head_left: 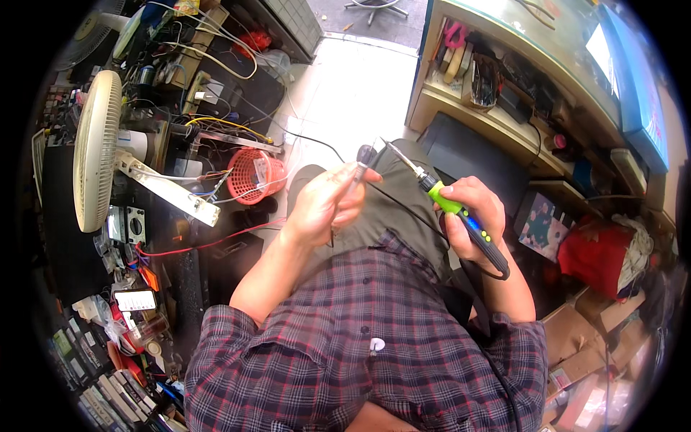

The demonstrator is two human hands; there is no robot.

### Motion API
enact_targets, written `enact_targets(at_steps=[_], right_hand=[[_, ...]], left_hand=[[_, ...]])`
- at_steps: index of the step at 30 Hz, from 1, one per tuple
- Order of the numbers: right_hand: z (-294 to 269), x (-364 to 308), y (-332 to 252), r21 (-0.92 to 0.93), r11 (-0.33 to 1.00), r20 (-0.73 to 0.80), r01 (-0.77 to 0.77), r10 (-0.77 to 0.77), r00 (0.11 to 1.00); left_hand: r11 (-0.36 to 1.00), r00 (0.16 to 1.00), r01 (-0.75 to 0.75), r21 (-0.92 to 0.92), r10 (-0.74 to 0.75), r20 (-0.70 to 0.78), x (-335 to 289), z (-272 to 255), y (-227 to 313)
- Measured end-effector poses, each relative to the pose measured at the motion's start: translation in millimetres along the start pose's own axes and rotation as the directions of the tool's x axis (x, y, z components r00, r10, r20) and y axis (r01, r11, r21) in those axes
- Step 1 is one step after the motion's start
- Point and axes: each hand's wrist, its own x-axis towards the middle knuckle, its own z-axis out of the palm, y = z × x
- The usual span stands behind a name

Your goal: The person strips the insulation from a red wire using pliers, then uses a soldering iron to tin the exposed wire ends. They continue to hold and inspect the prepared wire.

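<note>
My right hand (473, 216) is closed around a soldering iron (440, 196) with a green and black handle and a metal shaft. The iron slants up to the left, and its tip is close to the piece in my left hand; whether they touch I cannot tell. My left hand (327, 200) pinches a small slim cylindrical piece (365, 156) with a dark end, raised over my lap. Its exact kind is too small to make out, and my fingers cover part of it. A black cord (410, 210) runs beneath my hands across my trousers.
On the left stand a white fan (97, 151), a red plastic basket (255, 176), a multimeter (127, 225), a lit phone (135, 300) and tangled wires. To the right are a shelf unit (461, 101), a red bag (594, 255) and cardboard boxes (586, 331).
</note>
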Motion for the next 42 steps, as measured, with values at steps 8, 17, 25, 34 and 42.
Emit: enact_targets(at_steps=[8,17,25,34,42], right_hand=[[-1,-3,4,-0.003,1.0,-0.011,-0.021,0.021,1.0],[0,-4,9,0.007,0.999,0.018,-0.034,0.034,0.999],[2,-3,10,0.001,1.0,0.03,-0.029,0.029,0.999],[2,-4,10,-0.012,1.0,0.057,-0.02,0.021,0.998],[2,-3,10,-0.025,1.0,0.049,-0.017,0.019,0.999]], left_hand=[[0.937,0.979,-0.053,0.346,0.117,-0.164,6,8,-6],[0.932,0.979,-0.023,0.361,0.093,-0.18,7,10,-4],[0.932,0.981,-0.013,0.362,0.082,-0.174,5,12,-2],[0.931,0.98,-0.007,0.366,0.079,-0.182,6,12,-2],[0.928,0.978,-0.01,0.373,0.087,-0.188,7,10,-3]])
